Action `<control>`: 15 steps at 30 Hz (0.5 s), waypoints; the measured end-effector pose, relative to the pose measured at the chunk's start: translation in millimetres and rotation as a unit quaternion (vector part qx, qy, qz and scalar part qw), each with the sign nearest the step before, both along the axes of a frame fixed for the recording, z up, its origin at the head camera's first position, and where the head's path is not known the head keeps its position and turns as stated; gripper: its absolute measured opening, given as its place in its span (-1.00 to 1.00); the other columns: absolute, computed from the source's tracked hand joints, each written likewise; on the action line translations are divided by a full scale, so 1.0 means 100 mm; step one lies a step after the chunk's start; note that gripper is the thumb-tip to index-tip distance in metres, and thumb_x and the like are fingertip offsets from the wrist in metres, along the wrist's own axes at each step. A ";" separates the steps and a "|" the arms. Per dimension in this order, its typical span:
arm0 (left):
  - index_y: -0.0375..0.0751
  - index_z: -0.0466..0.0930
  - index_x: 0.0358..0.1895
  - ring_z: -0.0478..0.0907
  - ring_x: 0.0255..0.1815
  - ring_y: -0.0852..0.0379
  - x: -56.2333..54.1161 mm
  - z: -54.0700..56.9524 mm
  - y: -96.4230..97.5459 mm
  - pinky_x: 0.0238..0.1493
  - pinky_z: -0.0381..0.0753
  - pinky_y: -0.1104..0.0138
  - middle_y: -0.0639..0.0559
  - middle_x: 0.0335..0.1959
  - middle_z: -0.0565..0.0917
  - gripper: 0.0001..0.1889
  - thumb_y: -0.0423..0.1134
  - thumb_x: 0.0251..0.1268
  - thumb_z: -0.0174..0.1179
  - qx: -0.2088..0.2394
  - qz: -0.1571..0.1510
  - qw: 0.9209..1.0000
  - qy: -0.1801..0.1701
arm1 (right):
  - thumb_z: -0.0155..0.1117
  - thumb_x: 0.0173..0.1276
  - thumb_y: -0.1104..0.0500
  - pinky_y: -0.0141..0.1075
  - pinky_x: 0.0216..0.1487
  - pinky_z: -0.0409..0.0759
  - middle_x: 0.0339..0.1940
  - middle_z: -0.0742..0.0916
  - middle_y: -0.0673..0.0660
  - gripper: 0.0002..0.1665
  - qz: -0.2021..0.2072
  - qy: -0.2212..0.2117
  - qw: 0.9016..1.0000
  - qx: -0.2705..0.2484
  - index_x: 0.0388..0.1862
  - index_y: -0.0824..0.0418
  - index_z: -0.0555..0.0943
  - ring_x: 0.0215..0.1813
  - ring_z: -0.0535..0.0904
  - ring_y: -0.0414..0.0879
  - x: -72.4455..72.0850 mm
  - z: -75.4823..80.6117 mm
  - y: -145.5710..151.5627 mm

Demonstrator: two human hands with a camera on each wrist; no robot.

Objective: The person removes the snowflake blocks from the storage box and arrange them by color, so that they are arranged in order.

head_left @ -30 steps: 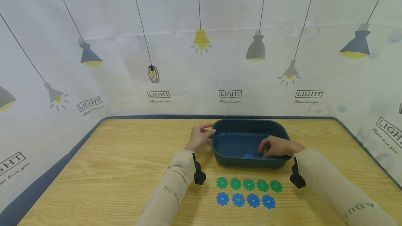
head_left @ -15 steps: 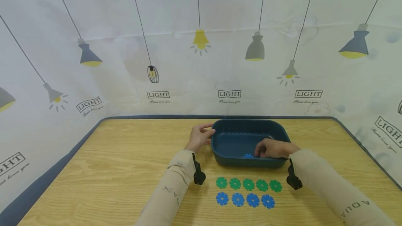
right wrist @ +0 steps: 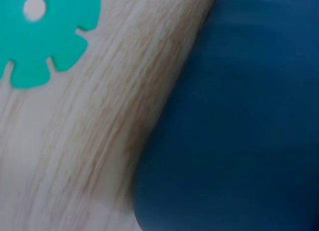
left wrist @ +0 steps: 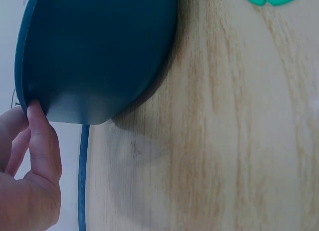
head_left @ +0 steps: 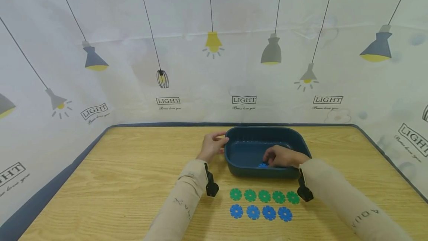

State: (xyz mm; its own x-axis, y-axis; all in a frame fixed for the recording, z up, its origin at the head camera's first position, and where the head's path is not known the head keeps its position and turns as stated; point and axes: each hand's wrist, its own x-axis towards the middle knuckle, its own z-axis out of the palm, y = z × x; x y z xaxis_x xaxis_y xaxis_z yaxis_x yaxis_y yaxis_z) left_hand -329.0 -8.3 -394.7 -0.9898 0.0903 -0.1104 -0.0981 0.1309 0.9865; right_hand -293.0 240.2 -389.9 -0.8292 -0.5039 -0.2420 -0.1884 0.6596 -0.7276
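Observation:
A dark blue plastic basin (head_left: 267, 173) stands at the back of the wooden table. My left hand (head_left: 211, 147) grips its left end; in the left wrist view the fingers (left wrist: 42, 146) pinch the rim. Over the front wall, my right hand (head_left: 285, 156) reaches into the basin with curled fingers. Its fingertips overlap a blue notched disc (head_left: 262, 165) low behind the front wall, which partly hides the disc. I cannot tell whether they pinch it. In the right wrist view the basin's outer wall (right wrist: 234, 116) covers the hand.
In front of the basin lies a row of several green flower-shaped discs (head_left: 260, 196), with a row of several blue discs (head_left: 265, 213) nearer to me. A printed backdrop (head_left: 200, 111) rises behind the table (head_left: 140, 181).
My right hand has moved left inside the basin, from beside the blue disc to over it. The left hand stays at the rim, and both rows of discs lie as before.

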 end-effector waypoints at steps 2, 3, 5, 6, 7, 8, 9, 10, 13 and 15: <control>-0.21 0.52 0.03 0.59 -0.32 -0.10 0.00 0.00 0.00 -0.49 0.59 0.34 -0.17 -0.26 0.58 -0.67 -0.32 0.16 0.16 -0.001 0.000 1.000 0.001 | 0.22 0.06 0.47 -0.32 -0.37 0.49 -0.44 0.57 0.11 -0.76 -0.002 0.002 1.000 -0.007 -0.23 0.43 0.52 -0.41 0.45 -0.15 -0.02 -0.02 -0.01; -0.20 0.52 0.03 0.59 -0.31 -0.11 0.00 0.00 0.00 -0.49 0.59 0.33 -0.17 -0.25 0.58 -0.67 -0.32 0.16 0.16 -0.001 0.000 1.000 0.000 | 0.23 0.05 0.48 -0.32 -0.37 0.49 -0.43 0.57 0.11 -0.76 0.000 0.002 1.000 -0.009 -0.23 0.43 0.53 -0.39 0.45 -0.15 -0.03 -0.02 -0.02; -0.19 0.52 0.03 0.59 -0.31 -0.11 0.00 0.01 0.00 -0.46 0.59 0.31 -0.16 -0.25 0.58 -0.67 -0.31 0.16 0.16 -0.002 0.001 1.000 -0.001 | 0.23 0.04 0.49 -0.31 -0.34 0.50 -0.40 0.58 0.13 -0.75 0.004 -0.002 1.000 -0.012 -0.23 0.43 0.53 -0.37 0.46 -0.15 -0.05 -0.03 -0.03; -0.19 0.52 0.03 0.59 -0.31 -0.11 0.00 0.00 0.00 -0.46 0.59 0.31 -0.16 -0.25 0.58 -0.67 -0.32 0.16 0.16 -0.001 0.001 1.000 -0.002 | 0.23 0.04 0.49 -0.31 -0.33 0.50 -0.38 0.58 0.14 -0.75 0.007 -0.004 1.000 -0.012 -0.23 0.43 0.53 -0.36 0.46 -0.15 -0.05 -0.03 -0.03; -0.19 0.52 0.04 0.59 -0.31 -0.11 0.00 0.01 0.00 -0.44 0.60 0.29 -0.16 -0.25 0.58 -0.67 -0.32 0.16 0.16 0.000 0.000 1.000 -0.002 | 0.21 0.04 0.50 -0.31 -0.32 0.50 -0.37 0.58 0.14 -0.75 0.010 -0.007 1.000 -0.012 -0.23 0.43 0.54 -0.35 0.46 -0.14 -0.06 -0.03 -0.03; -0.19 0.52 0.04 0.59 -0.31 -0.10 0.00 0.01 0.00 -0.43 0.60 0.28 -0.16 -0.25 0.58 -0.66 -0.32 0.16 0.16 -0.001 0.000 1.000 -0.002 | 0.20 0.05 0.51 -0.30 -0.31 0.50 -0.35 0.58 0.15 -0.74 0.014 -0.010 1.000 -0.012 -0.22 0.43 0.54 -0.34 0.46 -0.14 -0.06 -0.03 -0.03; -0.20 0.52 0.04 0.59 -0.31 -0.10 0.00 0.00 0.00 -0.42 0.60 0.27 -0.16 -0.26 0.58 -0.66 -0.32 0.16 0.16 -0.001 -0.001 1.000 -0.001 | 0.19 0.05 0.52 -0.30 -0.31 0.50 -0.35 0.58 0.15 -0.74 0.016 -0.012 1.000 -0.012 -0.22 0.43 0.54 -0.34 0.46 -0.14 -0.07 -0.03 -0.03; -0.20 0.51 0.04 0.59 -0.31 -0.10 0.00 0.00 0.00 -0.41 0.60 0.25 -0.16 -0.25 0.58 -0.66 -0.32 0.16 0.16 -0.001 -0.002 1.000 0.000 | 0.19 0.05 0.52 -0.30 -0.30 0.50 -0.34 0.58 0.16 -0.74 0.019 -0.013 1.000 -0.013 -0.22 0.43 0.54 -0.33 0.46 -0.14 -0.07 -0.03 -0.03; -0.20 0.51 0.04 0.59 -0.30 -0.10 0.01 0.01 0.00 -0.38 0.60 0.22 -0.16 -0.25 0.58 -0.66 -0.32 0.16 0.15 -0.002 -0.002 1.000 0.001 | 0.16 0.04 0.55 -0.30 -0.29 0.50 -0.33 0.59 0.14 -0.74 0.025 -0.013 1.000 -0.014 -0.23 0.43 0.55 -0.33 0.46 -0.14 -0.07 -0.04 -0.03; -0.20 0.52 0.04 0.59 -0.29 -0.10 0.01 0.00 0.00 -0.38 0.60 0.22 -0.16 -0.26 0.58 -0.67 -0.32 0.16 0.15 -0.002 -0.002 1.000 -0.001 | 0.16 0.04 0.55 -0.30 -0.29 0.51 -0.34 0.60 0.12 -0.75 0.026 -0.010 1.000 -0.013 -0.25 0.42 0.56 -0.33 0.46 -0.15 -0.07 -0.05 -0.03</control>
State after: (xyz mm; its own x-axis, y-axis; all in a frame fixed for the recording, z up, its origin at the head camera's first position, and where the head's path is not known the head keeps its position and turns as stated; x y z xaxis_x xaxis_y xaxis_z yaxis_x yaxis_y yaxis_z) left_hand -328.0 -8.2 -394.4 -0.9892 0.0936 -0.1131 -0.1000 0.1350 0.9858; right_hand -300.4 237.4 -394.5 -0.7961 -0.5533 -0.2451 -0.2070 0.6296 -0.7488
